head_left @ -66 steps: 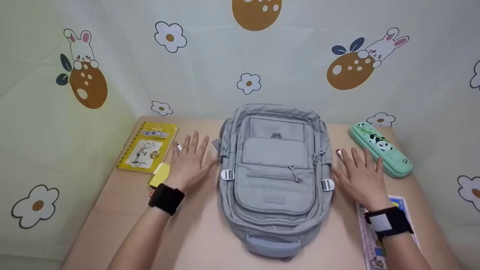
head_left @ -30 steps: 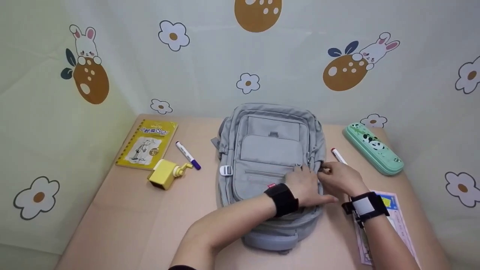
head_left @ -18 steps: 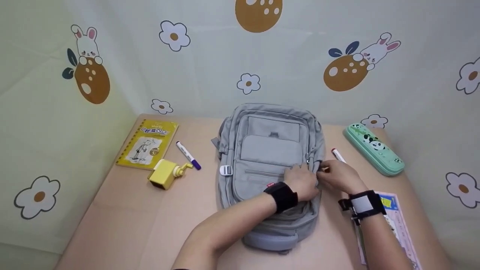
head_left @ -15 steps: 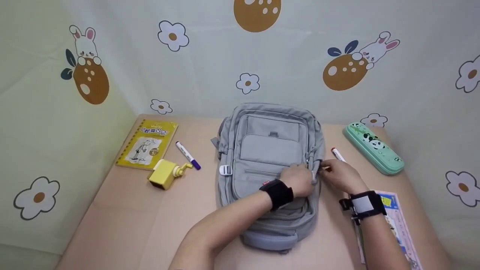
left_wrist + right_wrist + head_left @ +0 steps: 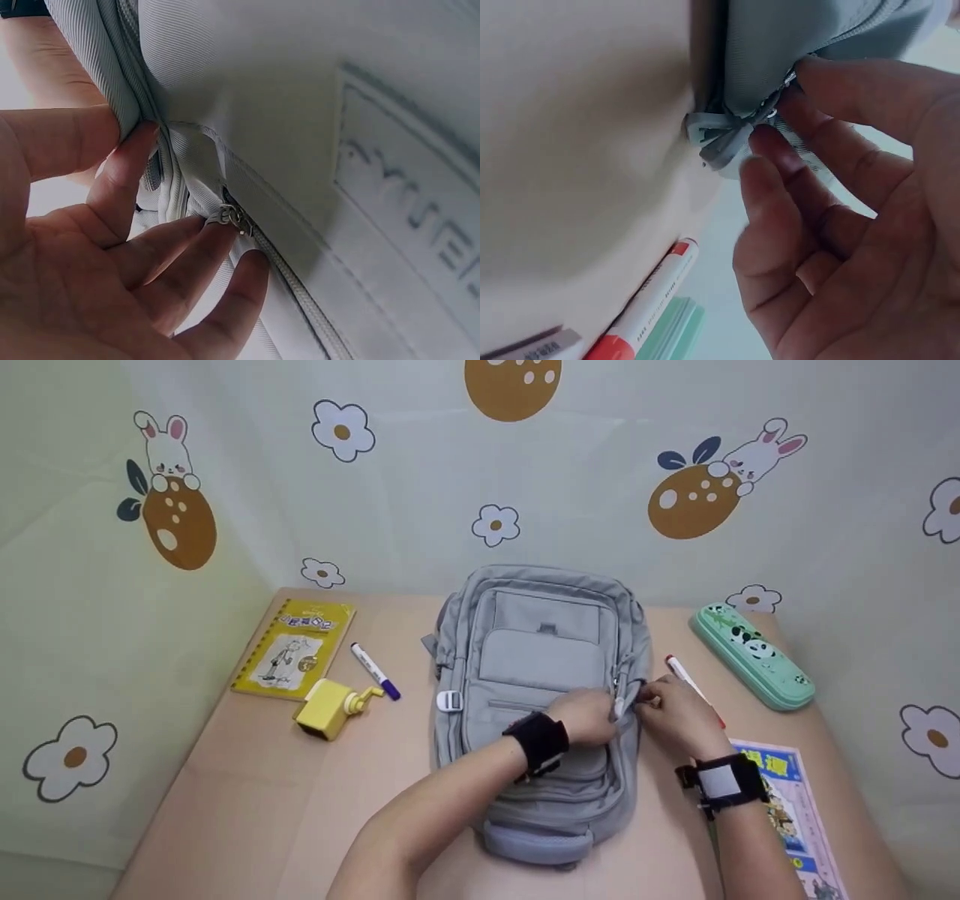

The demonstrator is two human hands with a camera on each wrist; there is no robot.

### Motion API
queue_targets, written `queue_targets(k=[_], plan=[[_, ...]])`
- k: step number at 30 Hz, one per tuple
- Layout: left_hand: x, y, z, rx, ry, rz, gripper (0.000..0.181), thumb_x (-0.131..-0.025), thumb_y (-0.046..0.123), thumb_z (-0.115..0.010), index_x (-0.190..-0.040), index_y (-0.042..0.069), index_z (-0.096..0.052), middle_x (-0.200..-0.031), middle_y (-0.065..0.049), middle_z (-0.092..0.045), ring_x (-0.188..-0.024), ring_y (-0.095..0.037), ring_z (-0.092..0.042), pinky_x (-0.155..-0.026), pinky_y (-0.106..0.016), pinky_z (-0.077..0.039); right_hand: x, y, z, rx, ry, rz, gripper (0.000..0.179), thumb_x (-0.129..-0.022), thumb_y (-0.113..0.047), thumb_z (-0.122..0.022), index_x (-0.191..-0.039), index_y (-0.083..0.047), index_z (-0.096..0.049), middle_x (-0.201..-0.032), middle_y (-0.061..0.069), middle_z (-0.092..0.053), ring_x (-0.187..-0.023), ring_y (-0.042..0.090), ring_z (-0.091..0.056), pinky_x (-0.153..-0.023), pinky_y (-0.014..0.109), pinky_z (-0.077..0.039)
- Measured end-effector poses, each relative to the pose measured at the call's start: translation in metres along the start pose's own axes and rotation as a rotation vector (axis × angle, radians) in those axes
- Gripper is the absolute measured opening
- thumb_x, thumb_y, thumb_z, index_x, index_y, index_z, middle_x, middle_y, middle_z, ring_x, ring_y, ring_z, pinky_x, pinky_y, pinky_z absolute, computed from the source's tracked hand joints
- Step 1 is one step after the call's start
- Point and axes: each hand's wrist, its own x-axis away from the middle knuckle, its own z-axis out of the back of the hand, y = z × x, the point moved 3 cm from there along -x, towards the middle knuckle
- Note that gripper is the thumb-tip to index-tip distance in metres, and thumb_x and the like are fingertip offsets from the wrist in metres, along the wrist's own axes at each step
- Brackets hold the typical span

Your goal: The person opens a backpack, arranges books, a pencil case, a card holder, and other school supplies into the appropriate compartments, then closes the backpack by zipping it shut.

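Observation:
A grey backpack (image 5: pixel 536 660) lies front side up in the middle of the table, and both hands work at its right side. In the left wrist view, my left hand (image 5: pixel 127 240) pinches a fabric edge of the bag between thumb and index finger. Its other fingers touch the area of a metal zipper pull (image 5: pixel 238 217). Seen from the right wrist, my right hand (image 5: pixel 855 202) pinches a small zipper pull (image 5: pixel 790 78) with thumb and index finger, beside a grey strap with a buckle (image 5: pixel 712 131). The head view hides the fingertips of my left hand (image 5: pixel 589 716).
To the left lie a yellow spiral notebook (image 5: pixel 296 649), a purple-capped marker (image 5: pixel 375 671) and a yellow box with a crank handle (image 5: pixel 326 709). Right of the bag are a red-capped marker (image 5: pixel 686 679), a green panda pencil case (image 5: pixel 754 656) and a colourful booklet (image 5: pixel 799 810) under the right forearm.
Both hands lay flat beside the backpack at first, then came to its right side. Over the last half second my left hand has drawn slightly left and its fingers stay bent.

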Motion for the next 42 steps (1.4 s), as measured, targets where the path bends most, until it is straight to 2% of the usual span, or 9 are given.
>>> queue_targets(k=[8, 12, 16, 22, 31, 35, 38, 40, 42], plan=[[0.001, 0.004, -0.002, -0.043, 0.038, 0.007, 0.033, -0.096, 0.028, -0.064, -0.068, 0.017, -0.052, -0.082, 0.002, -0.062, -0.073, -0.018, -0.060, -0.061, -0.033, -0.049, 0.003, -0.002, 0.000, -0.029, -0.027, -0.024, 0.007, -0.096, -0.009, -0.067, -0.098, -0.004, -0.062, -0.089, 0.008, -0.063, -0.079, 0.025, -0.059, -0.071, 0.042, -0.048], [0.001, 0.005, -0.003, -0.073, 0.052, 0.014, 0.029, -0.095, 0.028, -0.064, -0.070, 0.017, -0.054, -0.088, 0.001, -0.065, -0.075, -0.018, -0.062, -0.061, -0.035, -0.051, 0.005, -0.005, 0.002, 0.006, -0.011, -0.031, 0.010, -0.097, -0.010, -0.066, -0.104, -0.002, -0.067, -0.090, 0.009, -0.068, -0.079, 0.026, -0.063, -0.071, 0.045, -0.050], [0.003, 0.005, -0.003, -0.081, 0.060, 0.023, 0.029, -0.095, 0.028, -0.065, -0.070, 0.017, -0.055, -0.089, 0.000, -0.065, -0.076, -0.018, -0.062, -0.062, -0.036, -0.051, 0.007, -0.012, 0.005, 0.066, 0.001, 0.006, 0.011, -0.092, -0.009, -0.068, -0.096, -0.004, -0.077, -0.090, 0.009, -0.072, -0.081, 0.030, -0.067, -0.074, 0.052, -0.052], [0.005, 0.006, -0.004, -0.074, 0.065, 0.013, 0.026, -0.097, 0.032, -0.063, -0.077, 0.015, -0.063, -0.095, -0.001, -0.068, -0.079, -0.019, -0.063, -0.064, -0.036, -0.052, 0.016, -0.025, 0.017, 0.142, 0.041, 0.069, 0.008, -0.086, -0.004, -0.072, -0.082, -0.007, -0.078, -0.076, 0.003, -0.064, -0.068, 0.025, -0.061, -0.067, 0.049, -0.050], [0.007, 0.005, -0.004, -0.141, 0.081, -0.009, 0.036, -0.096, 0.044, -0.064, -0.074, 0.016, -0.059, -0.097, 0.001, -0.060, -0.087, -0.019, -0.059, -0.069, -0.036, -0.049, 0.034, -0.048, 0.033, 0.214, -0.014, 0.134, 0.009, -0.085, -0.002, -0.071, -0.080, -0.007, -0.076, -0.074, 0.000, -0.059, -0.065, 0.019, -0.058, -0.064, 0.043, -0.050], [0.017, 0.007, -0.002, -0.164, 0.095, -0.084, 0.032, -0.097, 0.044, -0.064, -0.080, 0.016, -0.063, -0.100, 0.001, -0.062, -0.089, -0.020, -0.060, -0.075, -0.034, -0.049, 0.035, -0.046, 0.032, 0.209, 0.010, 0.135, 0.009, -0.084, 0.000, -0.071, -0.080, -0.007, -0.075, -0.075, 0.001, -0.060, -0.065, 0.020, -0.058, -0.064, 0.043, -0.050], [0.031, 0.012, -0.003, -0.213, 0.097, -0.136, 0.030, -0.096, 0.047, -0.063, -0.086, 0.018, -0.066, -0.115, 0.000, -0.065, -0.103, -0.022, -0.060, -0.090, -0.034, -0.048, 0.037, -0.042, 0.031, 0.201, 0.015, 0.113, 0.009, -0.083, 0.000, -0.070, -0.080, -0.006, -0.075, -0.076, 0.001, -0.061, -0.066, 0.022, -0.059, -0.065, 0.045, -0.051], [0.044, 0.015, -0.005, -0.224, 0.072, -0.153, 0.032, -0.093, 0.052, -0.065, -0.089, 0.020, -0.065, -0.118, 0.001, -0.064, -0.108, -0.021, -0.058, -0.094, -0.034, -0.047, 0.039, -0.040, 0.030, 0.198, 0.007, 0.098, 0.007, -0.083, -0.001, -0.070, -0.080, -0.006, -0.074, -0.077, 0.002, -0.061, -0.067, 0.023, -0.060, -0.066, 0.046, -0.051], [0.056, 0.016, -0.008, -0.201, 0.022, -0.166, 0.036, -0.091, 0.055, -0.067, -0.087, 0.020, -0.064, -0.110, 0.002, -0.066, -0.101, -0.019, -0.059, -0.088, -0.032, -0.050, 0.040, -0.038, 0.030, 0.203, -0.004, 0.086, 0.005, -0.083, -0.003, -0.072, -0.081, -0.006, -0.074, -0.078, 0.002, -0.061, -0.068, 0.023, -0.060, -0.066, 0.047, -0.051]])
